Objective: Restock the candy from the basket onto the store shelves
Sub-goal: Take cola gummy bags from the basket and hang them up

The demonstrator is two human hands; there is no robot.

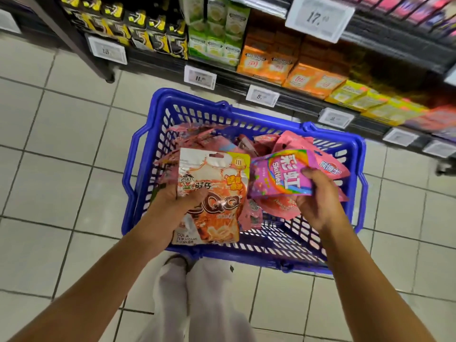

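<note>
Pale trouser legs [197, 304] stood nearest, with both bare forearms reaching out over them toward a blue plastic basket [158, 134] on the tiled floor [49, 156]. In the person's left hand [172, 206] was an orange-and-white cola gummy bag [214, 193], the thumb across its front near the middle and the fingers behind, out of sight. Beside it the right hand [318, 201] pinched a pink Skittles pouch [281, 174] at its lower right corner, thumb on top. Both bags were lifted just above the pink candy packets [283, 141] heaped loose in the basket, so neither hand was free.

These looked like light, soft film pouches: glossy, likely a little slippery, apt to crinkle and sag if held by one corner. The contents seemed loose inside, so their weight would probably shift to the low end. A flat grip across the body, as on the cola bag, seemed the surer hold; the Skittles pouch's corner pinch looked less secure for a reach to a shelf. Nothing appeared fragile, though hard squeezing could crease a pack.

Beyond the basket ran the store shelves [308, 99], faced with white price tags [262, 95] and stocked with orange boxes [266, 62], green boxes [214, 45] and yellow-and-black packs [153, 33]. Where these two bags belonged could not be told from there.
</note>
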